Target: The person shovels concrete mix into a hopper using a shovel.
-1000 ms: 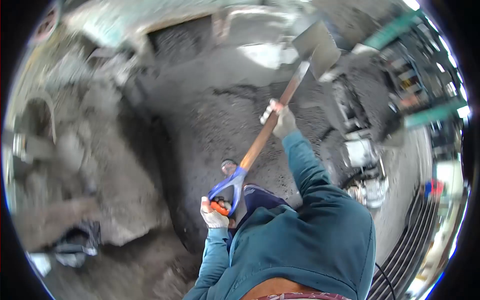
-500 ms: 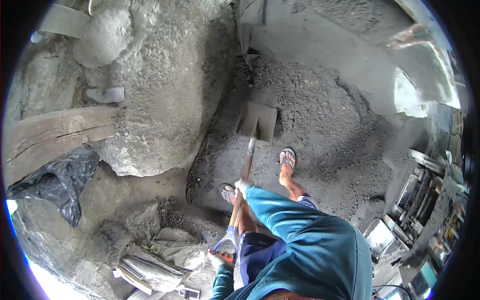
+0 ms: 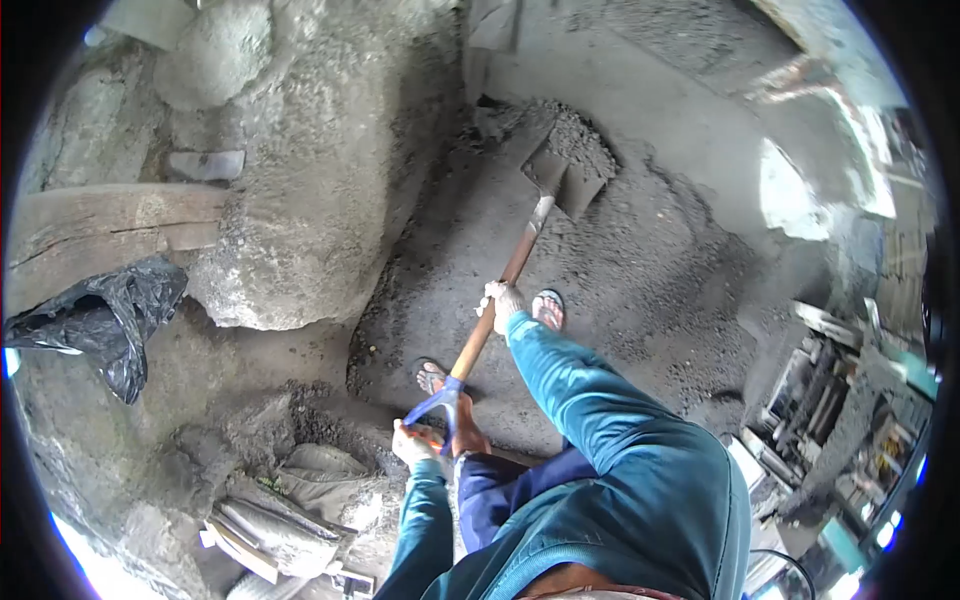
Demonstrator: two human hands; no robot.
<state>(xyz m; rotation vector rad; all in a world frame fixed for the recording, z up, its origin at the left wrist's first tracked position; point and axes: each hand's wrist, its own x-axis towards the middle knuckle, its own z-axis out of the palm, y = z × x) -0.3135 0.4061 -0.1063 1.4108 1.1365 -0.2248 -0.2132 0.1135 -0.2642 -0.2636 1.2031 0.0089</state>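
A shovel (image 3: 520, 252) with a wooden shaft and a blue D-shaped grip slants up and to the right in front of me. My left hand (image 3: 414, 443) is closed around the D-grip at its near end. Farther along, my right hand (image 3: 503, 300) wraps the middle of the wooden shaft. The square metal blade is at the pile of dark, gritty sand (image 3: 582, 143), with sand heaped on and against its far part. Part of the blade's front edge is hidden by this sand.
A large rough stone block (image 3: 310, 200) stands on the left, beside a wooden beam (image 3: 120, 228) and a black plastic bag (image 3: 110, 320). My sandalled feet are on the gritty floor on either side of the shaft. Dusty machine parts (image 3: 815, 390) lie at right.
The shovel has moved forward and to the right, its blade passing from bare ground into the sand, which now lies on it. Both hands went forward with it, still gripping.
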